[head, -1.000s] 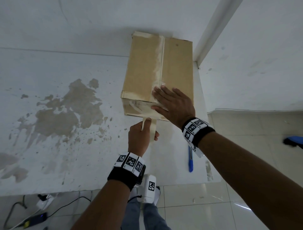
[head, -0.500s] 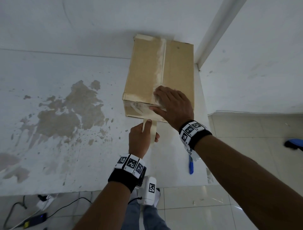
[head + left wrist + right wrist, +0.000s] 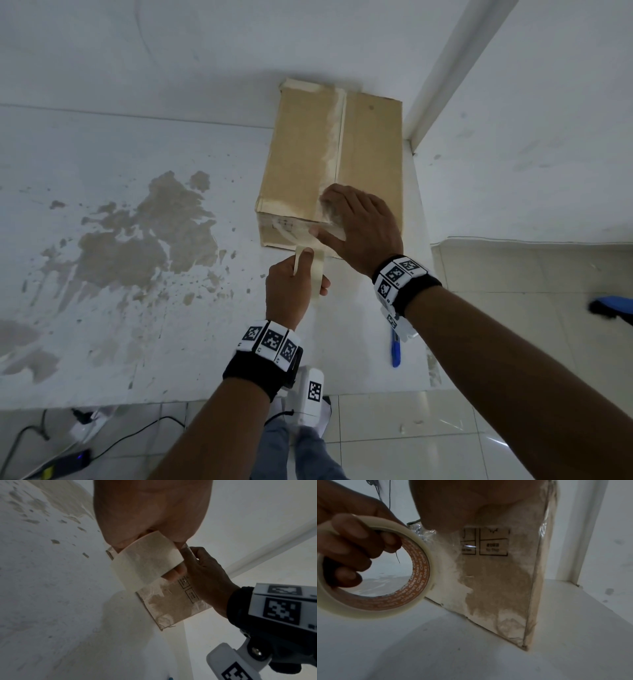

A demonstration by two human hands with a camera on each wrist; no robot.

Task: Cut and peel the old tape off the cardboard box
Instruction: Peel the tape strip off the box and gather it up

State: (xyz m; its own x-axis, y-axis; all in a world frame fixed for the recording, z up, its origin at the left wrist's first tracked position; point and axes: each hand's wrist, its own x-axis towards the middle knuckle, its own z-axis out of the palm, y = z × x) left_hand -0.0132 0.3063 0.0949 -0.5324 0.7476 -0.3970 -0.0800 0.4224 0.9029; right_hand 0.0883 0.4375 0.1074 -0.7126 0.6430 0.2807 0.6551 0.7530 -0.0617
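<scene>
A brown cardboard box stands at the back right of the white table. A pale strip of old tape runs along its top seam. Torn tape residue covers its near face. My right hand lies over the box's near top edge, fingers on top and thumb along the front face. My left hand grips a roll of pale tape just in front of the box. The roll has an orange printed core, and its free end leads to the box face.
A blue pen-like tool lies on the table near its right edge, under my right forearm. The table has large brown stains on the left. A white wall and corner post stand behind the box. Cables lie on the tiled floor.
My right hand's fingers have drawn back from lying flat and spread on the box top to bending over its near edge. The left hand and roll stay nearly in place.
</scene>
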